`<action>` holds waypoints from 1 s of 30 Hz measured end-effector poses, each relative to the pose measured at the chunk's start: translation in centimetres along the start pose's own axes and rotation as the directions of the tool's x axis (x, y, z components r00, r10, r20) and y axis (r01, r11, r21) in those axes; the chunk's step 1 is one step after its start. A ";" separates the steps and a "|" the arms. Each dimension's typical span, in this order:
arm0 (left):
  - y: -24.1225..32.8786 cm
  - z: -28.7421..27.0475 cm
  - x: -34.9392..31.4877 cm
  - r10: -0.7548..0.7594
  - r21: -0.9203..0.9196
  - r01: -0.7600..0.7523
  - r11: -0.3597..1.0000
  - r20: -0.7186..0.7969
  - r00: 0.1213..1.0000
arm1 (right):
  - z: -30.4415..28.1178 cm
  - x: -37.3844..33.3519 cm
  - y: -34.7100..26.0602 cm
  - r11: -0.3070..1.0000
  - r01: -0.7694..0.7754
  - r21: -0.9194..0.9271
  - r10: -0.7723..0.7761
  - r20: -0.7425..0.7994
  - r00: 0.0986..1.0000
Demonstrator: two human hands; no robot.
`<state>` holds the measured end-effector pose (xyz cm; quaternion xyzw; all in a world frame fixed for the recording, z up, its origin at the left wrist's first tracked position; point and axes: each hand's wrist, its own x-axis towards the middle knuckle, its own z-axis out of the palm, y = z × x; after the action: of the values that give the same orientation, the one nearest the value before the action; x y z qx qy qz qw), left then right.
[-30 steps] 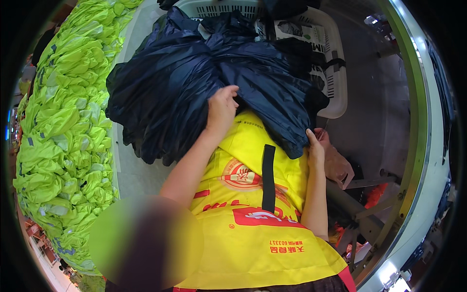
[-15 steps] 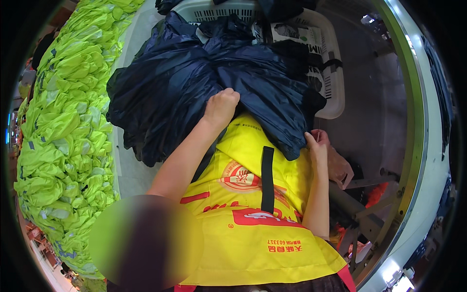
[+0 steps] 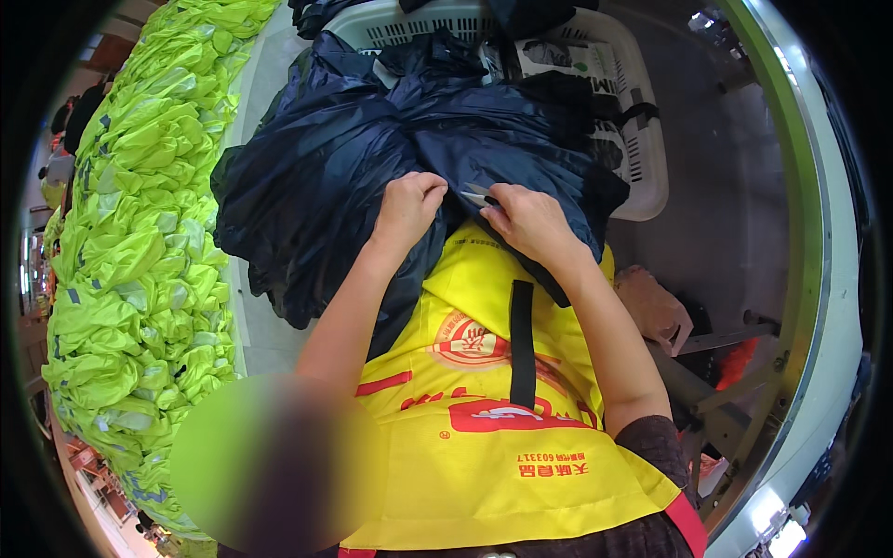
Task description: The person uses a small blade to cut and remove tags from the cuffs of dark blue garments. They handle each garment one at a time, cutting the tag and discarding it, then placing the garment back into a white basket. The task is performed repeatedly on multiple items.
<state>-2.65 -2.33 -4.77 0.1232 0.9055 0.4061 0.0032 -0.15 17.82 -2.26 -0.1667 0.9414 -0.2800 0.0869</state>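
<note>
Pale worktop [image 3: 253,337]: dark garment [image 3: 326,177] lies across it onto yellow apron [image 3: 479,270], probably lap-supported to keep its fold within reach; left hand [image 3: 406,209] there, fingertips pressed together, contents unclear; right hand [image 3: 532,223] clasps pale-bladed snips [image 3: 477,197]; white basket [image 3: 653,177] beyond, lime pile [image 3: 149,279] left

Clothing workshop, heaped lime-green garments [image 3: 149,279], gathered navy fabric [image 3: 358,139]

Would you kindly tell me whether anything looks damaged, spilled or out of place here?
Nothing looks clearly spilled or damaged. One visual oddity: a round blurred patch at the lower left hides what lies there. The dark fabric is rumpled, which seems ordinary for loose cloth.
</note>
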 end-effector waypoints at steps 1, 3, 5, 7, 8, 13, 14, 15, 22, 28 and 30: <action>-0.2 0.2 0.0 -0.005 -0.018 0.005 1.000 -0.024 1.000 | 0.4 0.3 -0.1 1.000 0.006 0.001 -0.006 -0.012 1.000; -0.3 0.3 -0.1 -0.011 -0.050 0.008 0.999 -0.066 0.998 | 1.2 0.8 -0.1 1.000 0.015 0.002 -0.015 -0.038 0.999; -0.1 0.4 -0.2 -0.013 -0.082 0.004 0.997 -0.104 0.994 | 1.5 1.2 -0.1 1.000 0.025 -0.009 -0.026 -0.039 0.999; 0.1 0.5 -0.2 -0.038 -0.116 0.025 0.993 -0.114 0.993 | 1.7 1.5 -0.1 0.999 0.031 -0.014 -0.032 -0.042 0.999; 0.2 0.6 -0.3 -0.051 -0.133 0.035 0.990 -0.119 0.992 | 1.8 1.6 -0.1 0.999 0.032 -0.014 -0.033 -0.044 0.998; -0.4 0.7 -0.2 -0.042 -0.129 0.026 0.991 -0.124 0.991 | 1.6 1.6 0.1 0.996 0.076 0.041 -0.074 -0.054 0.996; -0.4 0.6 -0.2 -0.046 -0.130 0.030 0.991 -0.121 0.992 | 1.3 1.5 0.1 0.996 0.076 0.041 -0.075 -0.041 0.996; -0.4 0.6 -0.2 -0.048 -0.130 0.032 0.991 -0.122 0.991 | 1.1 1.5 0.0 0.996 0.077 0.042 -0.076 -0.028 0.997; -0.5 0.5 -0.3 -0.036 -0.184 0.017 0.983 -0.100 0.994 | 2.0 2.3 -0.2 0.994 0.103 0.031 -0.100 -0.078 0.992; -1.2 0.8 -0.4 -0.080 -0.317 0.031 0.948 -0.144 0.986 | 2.7 2.5 -0.2 0.990 0.100 0.103 -0.083 -0.155 0.984; -1.5 0.5 -0.5 -0.184 -0.456 0.119 0.882 -0.101 0.978 | 2.6 2.1 0.0 0.988 0.034 0.154 -0.005 -0.189 0.982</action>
<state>-2.40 -3.01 -6.27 0.0191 0.7924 0.6097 -0.0008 -1.40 15.74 -4.56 -0.1415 0.9189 -0.3683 0.0076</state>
